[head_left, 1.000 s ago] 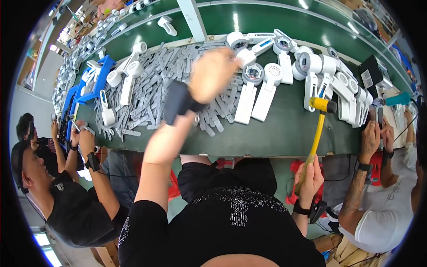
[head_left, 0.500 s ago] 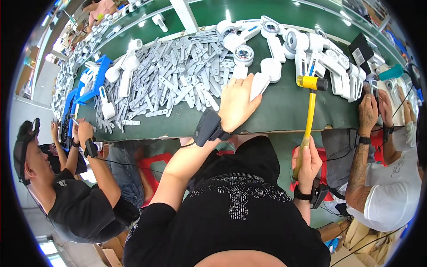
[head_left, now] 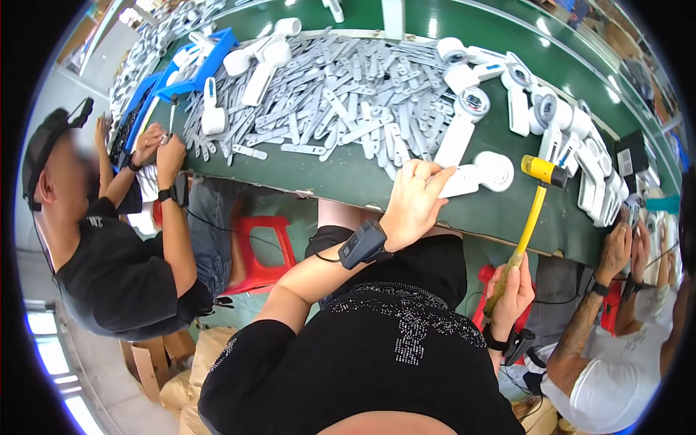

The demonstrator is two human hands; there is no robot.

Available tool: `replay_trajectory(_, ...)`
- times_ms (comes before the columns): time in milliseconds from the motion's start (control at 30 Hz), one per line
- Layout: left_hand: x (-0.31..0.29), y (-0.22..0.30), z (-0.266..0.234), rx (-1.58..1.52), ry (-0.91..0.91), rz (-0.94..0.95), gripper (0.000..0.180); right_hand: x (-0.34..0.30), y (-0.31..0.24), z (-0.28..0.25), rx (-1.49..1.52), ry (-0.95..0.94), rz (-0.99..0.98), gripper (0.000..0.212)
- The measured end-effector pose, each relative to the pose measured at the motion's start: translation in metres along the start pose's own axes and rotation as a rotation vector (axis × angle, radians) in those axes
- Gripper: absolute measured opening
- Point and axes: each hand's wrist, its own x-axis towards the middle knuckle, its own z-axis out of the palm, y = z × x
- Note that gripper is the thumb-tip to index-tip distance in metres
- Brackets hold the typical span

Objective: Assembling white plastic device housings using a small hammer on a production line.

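Near the table's front edge, my left hand [head_left: 415, 204] is closed on the handle of a white handheld fan [head_left: 495, 172]. The fan lies on the green tabletop with its round slotted head pointing right, and my fingers cover part of the handle. My right hand [head_left: 515, 290] grips the lower handle of a yellow mallet [head_left: 535, 210], whose yellow-and-black head stands up just right of the fan. Beyond my left hand lies another white fan [head_left: 457, 138] with its round head uncovered, showing the parts inside.
A large heap of grey flat strips [head_left: 341, 94] covers the table's middle. More white fans [head_left: 580, 148] are piled at the right. A blue bin [head_left: 206, 65] stands at the left. Co-workers sit on both sides, the left one's hands [head_left: 170, 156] working at the edge.
My left hand has brought the fan nearer the table's front edge, and its head now points right. The mallet stays in my right hand. The view has shifted.
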Motion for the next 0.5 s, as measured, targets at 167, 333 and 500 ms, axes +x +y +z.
replay_trajectory(167,-0.008,-0.014,0.004,0.083,0.114,0.044,0.052,0.006,0.002,0.009,-0.031,-0.020,0.024,0.040)
replay_trajectory(333,-0.008,-0.015,-0.010,0.157,0.139,0.148,0.034,0.009,0.001,0.015,-0.052,-0.025,0.030,0.041)
replay_trajectory(500,0.018,-0.050,-0.051,0.448,0.179,-0.141,0.031,0.012,-0.002,0.017,-0.056,-0.056,0.018,0.041)
